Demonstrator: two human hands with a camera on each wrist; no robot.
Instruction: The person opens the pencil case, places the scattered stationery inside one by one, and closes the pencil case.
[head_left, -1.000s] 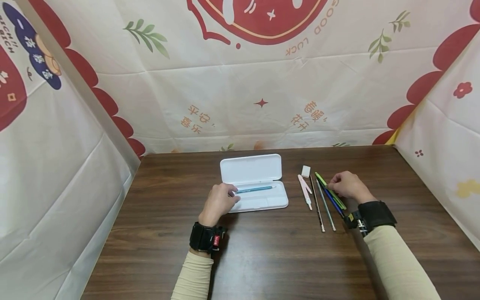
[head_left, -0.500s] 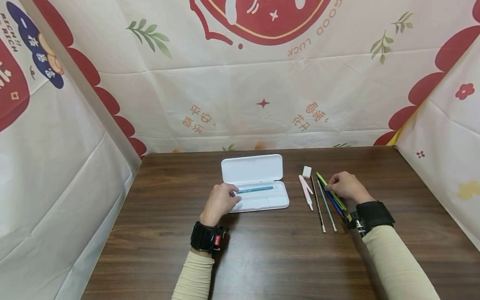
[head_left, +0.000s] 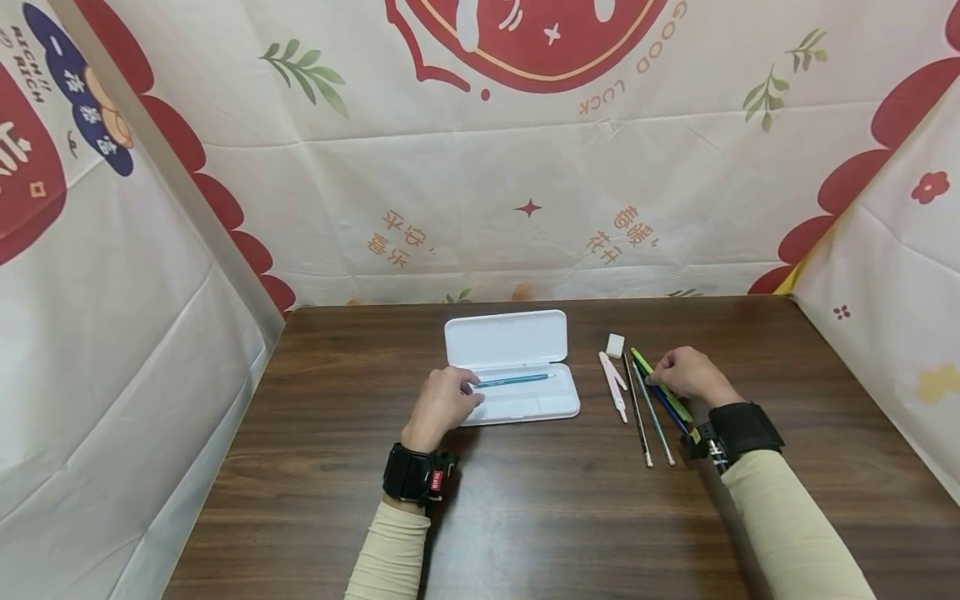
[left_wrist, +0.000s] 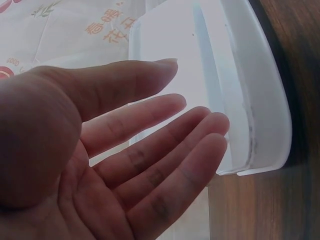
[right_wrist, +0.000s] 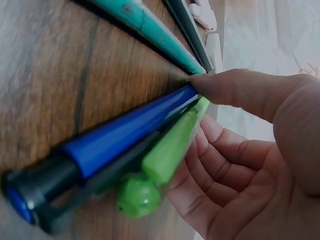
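Left hand [head_left: 441, 404] sits at the left end of the open white case [head_left: 551, 402], fingers loosely bent, wide gap to the thumb, nothing held that I can see. From here I can't tell if the fingertips touch the case or just overlap it. Inside the case, a blue pencil [head_left: 517, 380] lies lengthwise toward the hinge side, its left end right by those fingers. Lid tipped back on the far side.

Right hand [head_left: 693, 375] is narrow: I get thumb and fingers pinching at the far end of the blue pen [right_wrist: 130, 130], which lies alongside the green pen [right_wrist: 172, 145]. Thumb on the blue one; I can't tell how firmly the green one is caught. Both pens lie on the desk [head_left: 540, 517], right of the case.

Next to them, going left: teal pencil [head_left: 657, 422], dark pencil [head_left: 638, 412], then pink compass [head_left: 612, 385], legs slightly spread. White eraser [head_left: 615, 346] just behind the compass. I have black straps on both wrists, left strap [head_left: 407, 472] with a red tag. Printed cloth [head_left: 450, 183] behind the desk.
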